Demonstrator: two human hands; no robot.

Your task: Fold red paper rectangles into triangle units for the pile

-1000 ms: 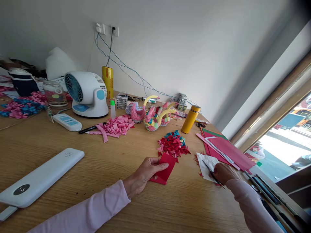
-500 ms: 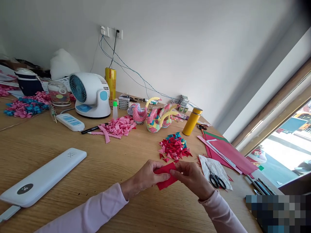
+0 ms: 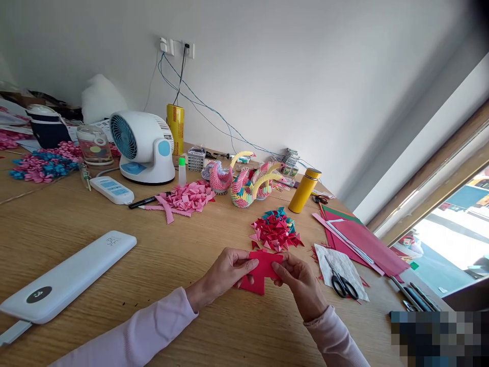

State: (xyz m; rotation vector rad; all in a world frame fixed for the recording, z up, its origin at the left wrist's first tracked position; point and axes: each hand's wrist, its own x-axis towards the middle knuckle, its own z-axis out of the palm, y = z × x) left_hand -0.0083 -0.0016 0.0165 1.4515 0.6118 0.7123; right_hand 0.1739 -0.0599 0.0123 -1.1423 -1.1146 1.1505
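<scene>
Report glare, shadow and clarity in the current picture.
In the head view, glare bleaches part of the window; there too, a soft shadow darkens the wall toward the right; the same view has blocky pixels hiding its lower right corner, while its red paper and scissors look fairly sharp.

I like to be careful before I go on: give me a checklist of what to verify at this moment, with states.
1. Left hand grips the red paper: ok, pinched at the left side.
2. Right hand grips it too: ok, pinched at the right side.
3. Scissors set down: ok, on the white sheet, out of both hands.
4. Red paper in one even outline: not ok, a lower part juts out below the upper.
5. Red paper clear of the folded pieces just beyond: cannot tell from this angle.
</scene>
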